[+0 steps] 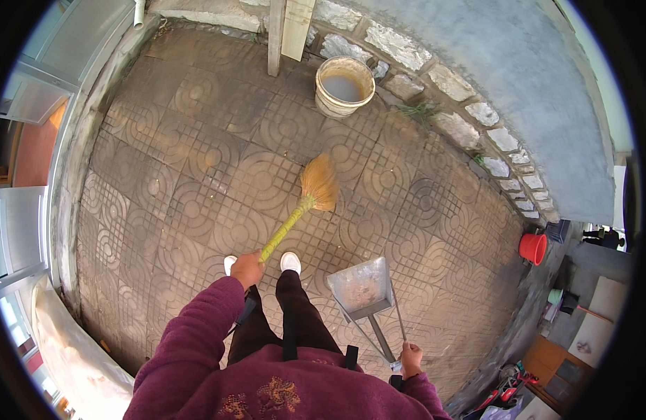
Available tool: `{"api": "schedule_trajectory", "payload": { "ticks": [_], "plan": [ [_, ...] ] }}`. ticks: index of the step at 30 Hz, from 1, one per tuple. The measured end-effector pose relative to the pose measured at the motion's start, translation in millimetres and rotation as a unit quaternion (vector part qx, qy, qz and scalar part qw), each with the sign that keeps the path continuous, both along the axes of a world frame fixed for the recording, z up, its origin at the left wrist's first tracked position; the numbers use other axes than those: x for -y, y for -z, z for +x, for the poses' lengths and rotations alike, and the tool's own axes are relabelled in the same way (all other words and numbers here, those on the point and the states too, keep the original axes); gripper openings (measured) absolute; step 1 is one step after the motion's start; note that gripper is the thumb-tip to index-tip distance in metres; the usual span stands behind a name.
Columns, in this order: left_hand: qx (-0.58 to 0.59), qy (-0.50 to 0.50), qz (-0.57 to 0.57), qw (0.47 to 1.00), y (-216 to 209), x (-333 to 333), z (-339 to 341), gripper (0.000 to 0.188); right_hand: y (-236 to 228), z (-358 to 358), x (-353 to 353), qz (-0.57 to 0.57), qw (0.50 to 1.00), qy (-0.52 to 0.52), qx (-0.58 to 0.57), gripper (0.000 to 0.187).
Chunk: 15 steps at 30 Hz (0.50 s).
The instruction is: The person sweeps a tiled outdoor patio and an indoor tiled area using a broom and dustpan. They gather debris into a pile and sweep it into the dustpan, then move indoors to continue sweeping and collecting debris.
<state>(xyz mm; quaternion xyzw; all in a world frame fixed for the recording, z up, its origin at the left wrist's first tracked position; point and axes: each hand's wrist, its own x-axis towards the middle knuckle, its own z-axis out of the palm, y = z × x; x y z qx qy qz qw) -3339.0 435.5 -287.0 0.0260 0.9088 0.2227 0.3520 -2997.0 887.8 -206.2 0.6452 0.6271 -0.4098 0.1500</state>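
My left hand (pixel 248 270) is closed round the yellow-green handle of a straw broom (pixel 319 183). The broom slants forward and to the right, its bristles over the patterned paving ahead of my feet. At my right side, my right hand (pixel 410 360) grips a metal dustpan (pixel 363 283) by the end of its long handle. The pan's broad, greyish tray points forward, with brownish marks or dirt on its surface. Whether the tray touches the ground I cannot tell.
A whitish bucket (pixel 345 86) of cloudy liquid stands by the stone wall base (pixel 400 47), near wooden posts (pixel 276 35). A red bucket (pixel 533 248) is at the far right. Windowed doors (pixel 22 231) line the left. Small bits dot the tiled ground (pixel 197 182).
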Motion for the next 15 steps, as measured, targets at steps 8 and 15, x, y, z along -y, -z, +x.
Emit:
{"api": "schedule_trajectory", "payload": {
  "ticks": [8,15],
  "plan": [
    [0.082,-0.056,-0.031,0.995,-88,17,74,0.051,12,-22,15,-0.004,0.997,0.063,-0.046,0.029],
    [0.032,-0.077,0.01,0.996,-23,10,27,0.051,15,-32,12,-0.017,1.0,0.02,-0.015,0.028]
  ]
}}
